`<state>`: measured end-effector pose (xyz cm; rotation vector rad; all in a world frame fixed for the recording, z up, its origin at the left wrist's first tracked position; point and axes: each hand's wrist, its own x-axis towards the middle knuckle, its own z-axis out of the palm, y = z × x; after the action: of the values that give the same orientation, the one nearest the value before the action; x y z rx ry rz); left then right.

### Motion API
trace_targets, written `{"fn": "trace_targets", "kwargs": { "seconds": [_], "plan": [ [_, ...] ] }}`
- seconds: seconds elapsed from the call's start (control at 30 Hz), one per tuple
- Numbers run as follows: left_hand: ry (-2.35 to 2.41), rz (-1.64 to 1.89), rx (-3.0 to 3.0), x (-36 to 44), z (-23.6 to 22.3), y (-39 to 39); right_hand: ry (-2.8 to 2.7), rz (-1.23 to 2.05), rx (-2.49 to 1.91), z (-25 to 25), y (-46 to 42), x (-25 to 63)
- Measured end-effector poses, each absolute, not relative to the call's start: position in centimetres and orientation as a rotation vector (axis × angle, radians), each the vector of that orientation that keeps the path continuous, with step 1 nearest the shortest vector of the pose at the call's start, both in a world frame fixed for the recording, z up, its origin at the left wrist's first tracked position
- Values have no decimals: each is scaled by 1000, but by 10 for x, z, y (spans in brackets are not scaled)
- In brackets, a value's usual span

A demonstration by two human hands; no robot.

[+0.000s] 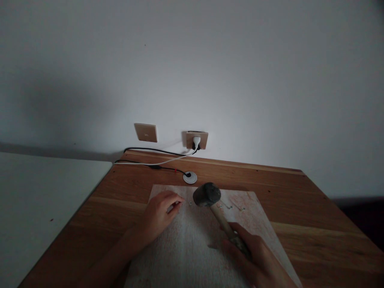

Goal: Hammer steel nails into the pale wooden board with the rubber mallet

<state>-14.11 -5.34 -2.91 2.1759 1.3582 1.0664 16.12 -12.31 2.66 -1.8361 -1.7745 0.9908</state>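
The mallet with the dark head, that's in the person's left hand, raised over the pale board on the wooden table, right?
Not quite. The head view shows the mallet gripped by its handle in the right hand, not the left. The left hand rests its fingertips on the pale board, near some small nails. The rest holds: the dark head is over the board on the wooden table.

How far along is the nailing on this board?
Several nails already stand in the pale board. In hand: the left hand pinches a nail upright while the right hand grips the mallet above it. That nail looks not yet driven.
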Motion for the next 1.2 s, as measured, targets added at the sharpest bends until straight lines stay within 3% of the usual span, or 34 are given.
{"fn": "trace_targets", "kwargs": {
  "seconds": [0.5,0.83,1.0,1.2],
  "plan": [
    [1371,988,2130,-137,-25,-52,-1760,1013,-1846,19,-127,162],
    [1336,954,1881,-135,-16,-46,-1884,1018,-1712,49,-119,145],
    [1362,931,1866,-135,-15,-48,-1834,1269,-1614,60,-120,132],
    [1373,936,1946,-137,-22,-48,-1735,949,-1586,52,-136,143]
  ]
}}
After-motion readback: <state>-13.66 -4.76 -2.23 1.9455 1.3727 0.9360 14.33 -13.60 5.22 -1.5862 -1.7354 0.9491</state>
